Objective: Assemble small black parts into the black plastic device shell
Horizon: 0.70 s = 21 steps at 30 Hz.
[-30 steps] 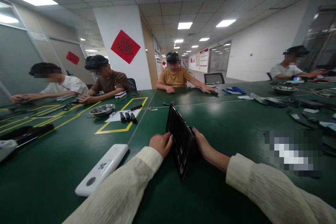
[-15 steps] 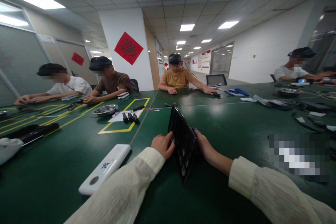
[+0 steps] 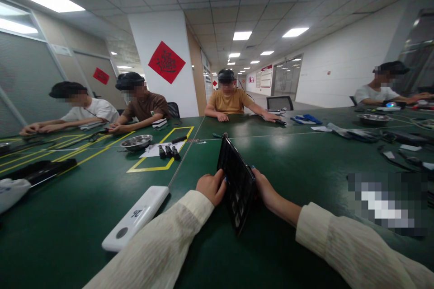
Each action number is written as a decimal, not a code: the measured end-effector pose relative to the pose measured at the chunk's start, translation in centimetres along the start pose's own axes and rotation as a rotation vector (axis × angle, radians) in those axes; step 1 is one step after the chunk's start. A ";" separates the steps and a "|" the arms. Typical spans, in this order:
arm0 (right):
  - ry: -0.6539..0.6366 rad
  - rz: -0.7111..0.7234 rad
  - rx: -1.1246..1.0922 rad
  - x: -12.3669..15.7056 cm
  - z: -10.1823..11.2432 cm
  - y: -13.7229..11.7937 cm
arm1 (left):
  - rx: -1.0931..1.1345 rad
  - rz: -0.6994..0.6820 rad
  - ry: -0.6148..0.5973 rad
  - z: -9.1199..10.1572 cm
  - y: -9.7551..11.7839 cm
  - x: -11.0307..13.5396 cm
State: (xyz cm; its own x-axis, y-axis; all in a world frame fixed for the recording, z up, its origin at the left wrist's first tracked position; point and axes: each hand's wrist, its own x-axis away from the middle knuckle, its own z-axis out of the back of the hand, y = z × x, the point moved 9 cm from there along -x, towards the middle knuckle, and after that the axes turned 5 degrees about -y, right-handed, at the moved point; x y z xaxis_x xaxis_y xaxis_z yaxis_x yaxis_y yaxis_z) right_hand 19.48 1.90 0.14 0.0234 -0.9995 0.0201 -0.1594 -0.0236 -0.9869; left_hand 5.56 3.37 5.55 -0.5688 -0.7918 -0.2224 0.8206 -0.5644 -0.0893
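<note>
A thin black tablet-like panel (image 3: 236, 185) stands tilted on edge in front of me, its glossy face showing faint, lighter blocky shapes that I cannot make out. My left hand (image 3: 210, 187) is closed at the panel's left edge, thumb and fingers pinching it. Around the right edge, my right hand (image 3: 263, 185) grips it, with most fingers hidden behind. A white oblong device marked 26 (image 3: 137, 217), like a power bank, lies on the table left of my left forearm.
The green table (image 3: 200, 257) carries a metal bowl (image 3: 136, 142), several small black parts (image 3: 168, 151) on white paper, and a black tray (image 3: 37, 171) at left. Cables (image 3: 402, 159) and a blurred-out object (image 3: 386, 205) lie at right. Several people in headsets sit around the table.
</note>
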 end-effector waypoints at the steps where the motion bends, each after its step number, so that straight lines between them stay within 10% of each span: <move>1: -0.008 0.001 -0.004 0.0 -0.1 0.0 | 0.004 -0.001 0.002 0.0 0.0 0.0; 21: 0.011 -0.002 0.023 0.1 0.0 -0.4 | 0.126 0.059 -0.022 -0.7 -1.1 -0.3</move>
State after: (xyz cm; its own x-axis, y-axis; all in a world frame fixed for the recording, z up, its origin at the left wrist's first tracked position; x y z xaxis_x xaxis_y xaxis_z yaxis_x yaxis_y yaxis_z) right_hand 19.53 1.78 0.59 0.0130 -0.9996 0.0239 -0.1365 -0.0254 -0.9903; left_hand 4.85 4.37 5.01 -0.5220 -0.8287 -0.2018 0.8401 -0.5404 0.0461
